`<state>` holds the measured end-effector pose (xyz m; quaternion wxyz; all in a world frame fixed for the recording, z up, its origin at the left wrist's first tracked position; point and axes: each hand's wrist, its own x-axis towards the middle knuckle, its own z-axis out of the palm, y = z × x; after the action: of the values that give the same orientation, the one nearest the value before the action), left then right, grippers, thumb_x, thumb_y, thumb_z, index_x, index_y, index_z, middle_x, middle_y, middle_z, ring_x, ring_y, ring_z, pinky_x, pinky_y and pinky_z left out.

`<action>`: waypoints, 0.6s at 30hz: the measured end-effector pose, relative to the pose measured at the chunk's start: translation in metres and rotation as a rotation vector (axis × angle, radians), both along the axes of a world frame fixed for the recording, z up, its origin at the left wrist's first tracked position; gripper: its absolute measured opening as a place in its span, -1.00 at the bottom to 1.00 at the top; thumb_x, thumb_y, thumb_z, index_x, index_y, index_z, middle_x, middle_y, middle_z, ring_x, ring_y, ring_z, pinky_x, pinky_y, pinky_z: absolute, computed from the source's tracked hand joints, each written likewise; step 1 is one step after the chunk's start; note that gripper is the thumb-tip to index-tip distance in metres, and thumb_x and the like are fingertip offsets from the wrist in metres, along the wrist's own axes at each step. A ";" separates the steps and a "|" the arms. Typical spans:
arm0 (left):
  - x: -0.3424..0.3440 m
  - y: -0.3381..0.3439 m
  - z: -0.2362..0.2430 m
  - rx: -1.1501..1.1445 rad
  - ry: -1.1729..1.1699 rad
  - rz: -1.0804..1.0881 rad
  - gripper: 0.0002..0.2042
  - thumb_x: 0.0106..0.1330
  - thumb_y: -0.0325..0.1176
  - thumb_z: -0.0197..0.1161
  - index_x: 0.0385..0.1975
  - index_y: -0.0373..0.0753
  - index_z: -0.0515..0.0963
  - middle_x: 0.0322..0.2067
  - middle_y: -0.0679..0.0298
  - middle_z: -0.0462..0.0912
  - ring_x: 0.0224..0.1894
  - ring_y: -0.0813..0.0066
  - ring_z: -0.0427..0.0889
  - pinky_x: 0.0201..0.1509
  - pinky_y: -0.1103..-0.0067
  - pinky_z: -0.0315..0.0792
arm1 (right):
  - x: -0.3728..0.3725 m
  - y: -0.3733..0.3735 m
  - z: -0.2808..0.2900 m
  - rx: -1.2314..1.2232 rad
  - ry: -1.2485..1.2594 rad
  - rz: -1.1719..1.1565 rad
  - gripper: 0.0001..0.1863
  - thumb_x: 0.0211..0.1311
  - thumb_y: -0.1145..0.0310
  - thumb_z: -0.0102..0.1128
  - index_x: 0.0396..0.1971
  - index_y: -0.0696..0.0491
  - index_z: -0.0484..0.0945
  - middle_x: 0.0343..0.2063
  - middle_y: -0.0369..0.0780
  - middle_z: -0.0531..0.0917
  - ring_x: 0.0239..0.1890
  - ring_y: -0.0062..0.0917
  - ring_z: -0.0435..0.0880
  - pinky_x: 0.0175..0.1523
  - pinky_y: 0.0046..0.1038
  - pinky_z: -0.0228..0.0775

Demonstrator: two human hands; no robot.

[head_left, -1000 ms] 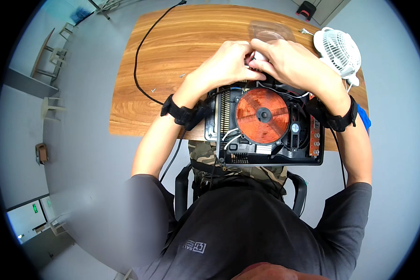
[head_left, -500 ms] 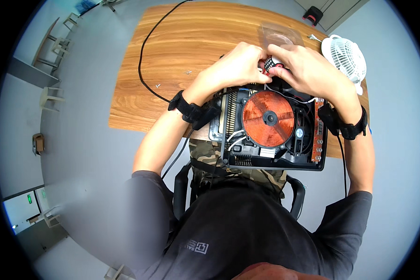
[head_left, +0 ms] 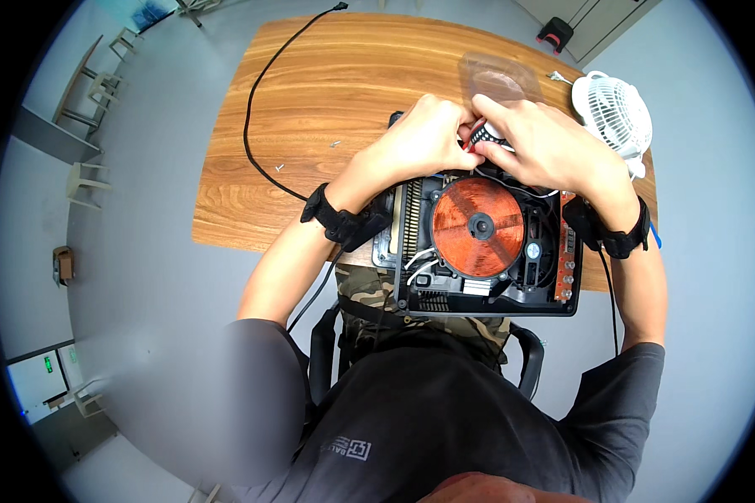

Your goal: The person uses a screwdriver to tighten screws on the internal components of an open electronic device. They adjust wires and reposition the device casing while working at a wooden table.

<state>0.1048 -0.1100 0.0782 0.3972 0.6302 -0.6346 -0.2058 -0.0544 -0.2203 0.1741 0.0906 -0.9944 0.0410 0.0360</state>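
An opened induction cooker, its black housing (head_left: 512, 307) resting at the table's near edge, shows a round copper coil (head_left: 457, 222) in its middle. Along its right side runs an orange circuit board (head_left: 565, 272) with small buttons. Above the housing's far edge, my left hand (head_left: 428, 138) and my right hand (head_left: 541, 147) meet with bent fingers. Between them is a small black-and-white checkered thing with red on it (head_left: 485, 134), its kind unclear. My right thumb and fingers close around it. My left fingertips pinch beside it; what they grip is mostly hidden.
A white fan (head_left: 614, 113) lies at the table's right edge. Behind my hands is a clear plastic tray (head_left: 499, 77). Small screws (head_left: 279, 168) lie on the wooden table (head_left: 352, 63), left of the cooker. A black cable (head_left: 249, 126) curves along the left.
The view has shifted slightly, so the table and cooker sit a little lower. My hands stay together at the far edge, with a slight change of finger position around the checkered thing.
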 end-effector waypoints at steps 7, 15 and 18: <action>-0.004 0.001 -0.004 -0.059 0.102 -0.083 -0.64 0.01 -0.25 0.55 -0.34 -0.41 0.64 -0.44 -0.05 0.71 -0.36 0.00 0.73 -0.23 0.34 0.57 | 0.004 -0.002 -0.010 -0.018 -0.059 -0.035 -0.49 0.36 -0.04 0.24 -0.32 0.21 0.65 -0.55 0.08 0.68 -0.39 0.07 0.72 -0.16 -0.04 0.58; -0.006 0.000 0.001 0.051 -0.014 0.019 -0.62 0.04 -0.25 0.59 -0.25 -0.35 0.67 -0.47 -0.03 0.71 -0.44 0.12 0.70 -0.29 0.34 0.54 | -0.003 -0.008 0.005 -0.008 -0.045 0.105 -0.63 0.29 0.15 0.29 -0.08 0.11 0.58 -0.42 0.00 0.71 -0.22 -0.02 0.72 -0.12 -0.04 0.56; -0.006 -0.005 -0.008 -0.074 -0.034 -0.063 -0.66 0.09 -0.30 0.55 -0.24 -0.37 0.64 -0.44 -0.01 0.75 -0.53 0.30 0.69 -0.41 0.41 0.53 | -0.008 -0.010 -0.003 0.008 -0.020 0.060 -0.65 0.29 0.18 0.32 -0.03 0.04 0.56 -0.40 -0.05 0.73 -0.23 0.00 0.71 -0.10 -0.07 0.55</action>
<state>0.0990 -0.1146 0.0704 0.4029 0.5979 -0.6681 -0.1839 -0.0621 -0.2300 0.1710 0.0941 -0.9951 0.0099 0.0290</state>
